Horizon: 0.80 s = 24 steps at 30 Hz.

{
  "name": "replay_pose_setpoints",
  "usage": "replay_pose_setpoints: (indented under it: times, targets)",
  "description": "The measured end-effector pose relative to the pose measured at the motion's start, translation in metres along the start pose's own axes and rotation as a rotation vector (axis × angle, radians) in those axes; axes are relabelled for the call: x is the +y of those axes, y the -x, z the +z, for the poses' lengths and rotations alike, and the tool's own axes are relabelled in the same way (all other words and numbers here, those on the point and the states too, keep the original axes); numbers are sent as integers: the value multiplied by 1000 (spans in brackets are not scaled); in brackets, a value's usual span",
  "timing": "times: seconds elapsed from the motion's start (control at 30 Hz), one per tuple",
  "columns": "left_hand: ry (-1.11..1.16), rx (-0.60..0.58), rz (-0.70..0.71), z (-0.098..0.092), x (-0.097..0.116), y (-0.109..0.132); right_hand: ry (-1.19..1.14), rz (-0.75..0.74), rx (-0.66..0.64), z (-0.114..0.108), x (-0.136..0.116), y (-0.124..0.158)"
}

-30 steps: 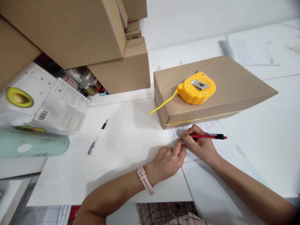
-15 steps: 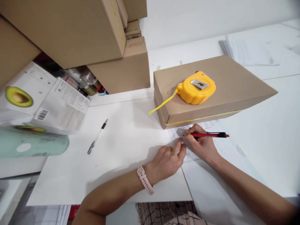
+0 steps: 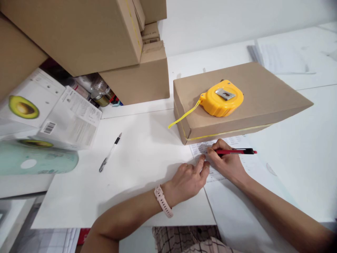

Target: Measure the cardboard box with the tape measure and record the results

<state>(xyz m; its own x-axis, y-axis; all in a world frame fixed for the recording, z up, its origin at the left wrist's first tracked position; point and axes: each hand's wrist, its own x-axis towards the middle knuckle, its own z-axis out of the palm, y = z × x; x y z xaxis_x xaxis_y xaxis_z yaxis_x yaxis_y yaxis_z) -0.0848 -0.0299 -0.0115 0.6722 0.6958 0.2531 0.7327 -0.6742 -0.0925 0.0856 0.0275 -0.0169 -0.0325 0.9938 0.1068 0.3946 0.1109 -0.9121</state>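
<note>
Writing on a form. The right hand (image 3: 226,164) is closed in a writing grip around a slim red pen (image 3: 233,151), its tip on a printed white paper sheet (image 3: 197,149) lying just in front of the flat brown cardboard box (image 3: 265,89). The left hand (image 3: 187,181) grasps nothing; its loosely curled fingertips (image 3: 202,162) rest on the sheet beside the pen tip. Judged good practice: light downward pressure from those fingertips, so the sheet cannot slide. A yellow plastic tape measure (image 3: 222,98) sits on the box. The white tabletop (image 3: 302,151) extends right of the box; a silver-and-black pen (image 3: 110,153) lies to its left, and stacked brown cartons (image 3: 79,35) stand further left, against a white wall.
</note>
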Motion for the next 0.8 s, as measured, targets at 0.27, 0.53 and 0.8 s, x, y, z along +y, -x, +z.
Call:
replay_pose_setpoints:
  times: [0.27, 0.53, 0.8]
  targets:
    - [-1, -43, 12, -6, -1, -2, 33, -13, 3, 0, -2, -1]
    - [2, -24, 13, -4, -1, -1, -7, -5, -10, -1, -1, 0]
    - [-3, -57, 17, -4, -2, -1, 113, -72, 50, -16, -8, 3]
